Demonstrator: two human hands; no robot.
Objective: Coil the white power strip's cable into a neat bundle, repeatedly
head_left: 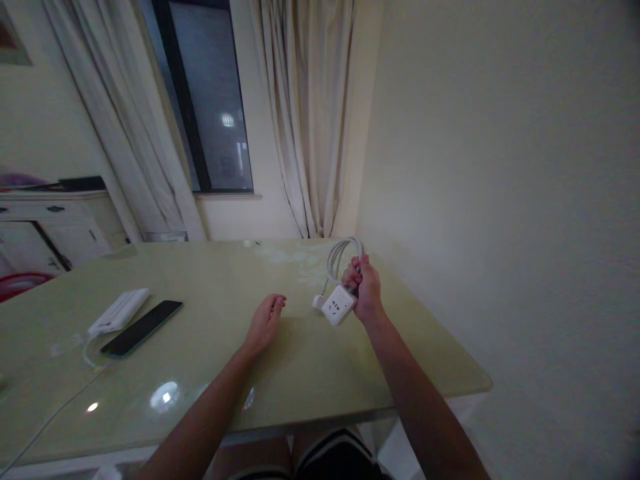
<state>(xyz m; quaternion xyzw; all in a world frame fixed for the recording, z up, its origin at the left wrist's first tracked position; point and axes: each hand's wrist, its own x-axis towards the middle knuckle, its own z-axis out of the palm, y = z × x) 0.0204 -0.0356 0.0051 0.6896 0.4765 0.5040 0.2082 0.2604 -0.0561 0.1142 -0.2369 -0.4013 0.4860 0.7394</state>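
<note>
Gripping looped extension cable (332, 257) in curled right fingers (351, 273), likely to bundle it, with socket block (339, 306) just beneath; holding empty left fingers (277, 305) loosely bent.

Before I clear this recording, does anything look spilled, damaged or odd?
Nothing stands out. The white plastic socket block and its coiled grey cable look intact in the right hand; bright spots on the glossy yellow-green tabletop look like reflections.

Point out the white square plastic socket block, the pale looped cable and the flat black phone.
White square plastic socket block (339, 305): head view, socketed face.
Pale looped cable (333, 257): head view, loops' left side.
Flat black phone (142, 329): head view, middle of screen.
</note>
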